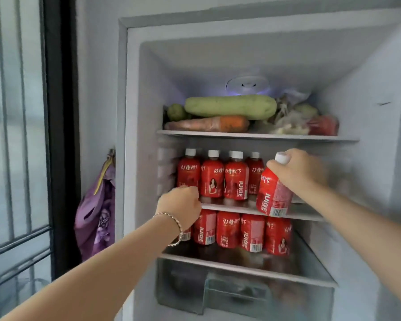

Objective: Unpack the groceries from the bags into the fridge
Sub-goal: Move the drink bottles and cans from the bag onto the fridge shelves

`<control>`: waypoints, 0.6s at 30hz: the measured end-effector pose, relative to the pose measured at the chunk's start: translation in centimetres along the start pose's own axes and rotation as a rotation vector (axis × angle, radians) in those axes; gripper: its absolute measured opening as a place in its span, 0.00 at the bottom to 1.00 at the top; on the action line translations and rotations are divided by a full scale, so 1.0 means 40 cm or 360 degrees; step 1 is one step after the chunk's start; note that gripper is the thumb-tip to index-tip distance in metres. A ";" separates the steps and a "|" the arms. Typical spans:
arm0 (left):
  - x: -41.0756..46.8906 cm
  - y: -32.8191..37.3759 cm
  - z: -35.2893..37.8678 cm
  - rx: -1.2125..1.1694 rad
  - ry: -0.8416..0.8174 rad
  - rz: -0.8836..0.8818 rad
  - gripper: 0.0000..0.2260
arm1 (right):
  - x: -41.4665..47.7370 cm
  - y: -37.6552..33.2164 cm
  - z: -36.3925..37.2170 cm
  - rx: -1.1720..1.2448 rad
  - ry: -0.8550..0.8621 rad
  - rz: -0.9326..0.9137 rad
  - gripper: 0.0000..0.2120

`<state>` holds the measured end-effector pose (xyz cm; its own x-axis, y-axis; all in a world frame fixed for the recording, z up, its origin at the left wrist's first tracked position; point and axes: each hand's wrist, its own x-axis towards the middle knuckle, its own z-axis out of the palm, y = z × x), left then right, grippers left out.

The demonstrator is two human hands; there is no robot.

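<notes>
One juice bottle (273,198) hangs at 6 o'clock of the right hand (299,172), grip clamped on its neck, long axis near upright, base over the middle shelf (306,210) lip at 3 o'clock of the bottle row (235,181); left hand (181,205) curled at 9 o'clock, hold unclear.

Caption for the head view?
Right hand holds a tilted juice bottle at the middle shelf; left hand at the bottle row.

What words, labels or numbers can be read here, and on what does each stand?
"JUICE": down the label of the bottle in the right hand, and on shelf bottles.
"下": last Chinese character on those labels; the others are blurred.
Barcodes and small print: too small to read.
</notes>
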<state>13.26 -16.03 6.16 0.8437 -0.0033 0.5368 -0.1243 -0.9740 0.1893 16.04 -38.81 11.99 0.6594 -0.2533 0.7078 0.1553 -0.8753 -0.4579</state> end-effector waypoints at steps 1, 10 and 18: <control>0.032 -0.007 0.020 -0.0057 0.0054 0.0019 0.10 | 0.025 0.003 0.026 -0.0037 -0.0006 0.0006 0.13; 0.151 -0.059 0.205 -0.0262 0.0215 0.0165 0.13 | 0.154 0.032 0.210 -0.0057 -0.0170 0.0110 0.23; 0.150 -0.081 0.222 -0.0276 0.0304 0.0326 0.17 | 0.060 0.032 0.287 0.0290 -0.0376 0.0527 0.47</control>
<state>23.37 -14.90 1.47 0.6810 -0.1366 0.7194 -0.3819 -0.9045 0.1898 26.25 -35.82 6.92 0.8422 -0.3883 0.3741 0.0202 -0.6706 -0.7415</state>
